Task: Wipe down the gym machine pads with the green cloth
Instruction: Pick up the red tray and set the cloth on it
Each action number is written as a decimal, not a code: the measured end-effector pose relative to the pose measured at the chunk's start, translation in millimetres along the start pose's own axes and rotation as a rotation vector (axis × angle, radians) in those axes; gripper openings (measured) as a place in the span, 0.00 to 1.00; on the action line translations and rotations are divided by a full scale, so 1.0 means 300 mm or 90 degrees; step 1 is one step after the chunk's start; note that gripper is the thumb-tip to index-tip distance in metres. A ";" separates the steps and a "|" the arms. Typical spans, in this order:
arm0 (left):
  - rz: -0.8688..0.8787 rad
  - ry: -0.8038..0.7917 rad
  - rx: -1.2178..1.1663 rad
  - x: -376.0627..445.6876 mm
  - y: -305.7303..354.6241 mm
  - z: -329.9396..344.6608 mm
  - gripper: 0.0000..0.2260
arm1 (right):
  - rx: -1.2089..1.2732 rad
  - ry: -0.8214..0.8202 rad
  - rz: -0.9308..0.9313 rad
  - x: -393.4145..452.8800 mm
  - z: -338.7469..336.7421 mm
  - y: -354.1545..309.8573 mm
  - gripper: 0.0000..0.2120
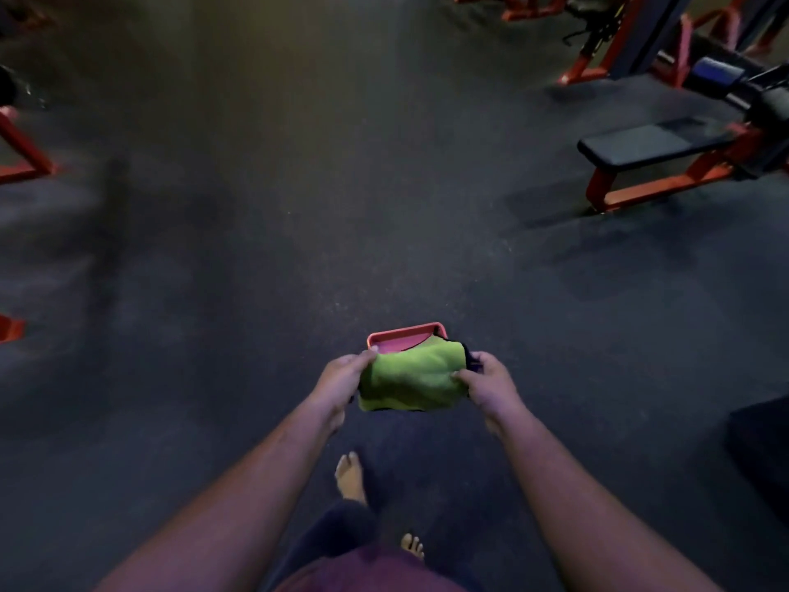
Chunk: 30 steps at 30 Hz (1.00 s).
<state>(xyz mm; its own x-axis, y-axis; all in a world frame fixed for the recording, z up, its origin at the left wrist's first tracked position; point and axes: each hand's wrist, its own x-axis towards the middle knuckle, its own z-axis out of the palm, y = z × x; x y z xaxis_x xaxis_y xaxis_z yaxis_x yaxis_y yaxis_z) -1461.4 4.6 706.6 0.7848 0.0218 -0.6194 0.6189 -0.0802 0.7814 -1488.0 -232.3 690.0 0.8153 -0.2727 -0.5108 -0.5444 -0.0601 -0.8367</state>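
Item: green cloth [410,376], folded into a thick pad, carried in front of the person's body between both hands, above open dark floor [299,207]. Left hand [341,380] grips the cloth's left edge, thumb on top and fingers curled under; right hand [486,384] pinches the right edge the same way. The two-sided hold reads as keeping the fold tidy, or readying a clean face, before any wiping begins. Beneath the cloth, a red tray-like object [405,335] shows only its far rim and a strip of its inner surface; whether the hands support it along with the cloth cannot be told. A dark scrap [471,361] at the right fingertips is too indistinct to name. Nearest pad: a black bench pad [649,143] on an orange frame [640,194], well apart, ahead and right, not yet touched. Further machines [640,36] at the upper right are cropped by the edge and blurred; orange frame pieces [21,151] at the left edge likewise. Bare feet [351,476] visible below; a dark block [760,455] at right cut off.
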 end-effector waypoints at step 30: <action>0.122 -0.045 0.823 1.918 -0.609 0.298 0.16 | -0.791 -0.158 -0.136 1.855 0.363 0.743 0.12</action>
<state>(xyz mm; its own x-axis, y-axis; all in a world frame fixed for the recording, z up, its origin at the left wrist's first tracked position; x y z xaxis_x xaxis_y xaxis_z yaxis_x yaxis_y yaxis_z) -1125.7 -57.2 200.7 0.8288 -0.1454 -0.5403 -0.0112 -0.9697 0.2439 -1134.1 -293.0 197.6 0.8508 0.0304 -0.5245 -0.1068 -0.9675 -0.2293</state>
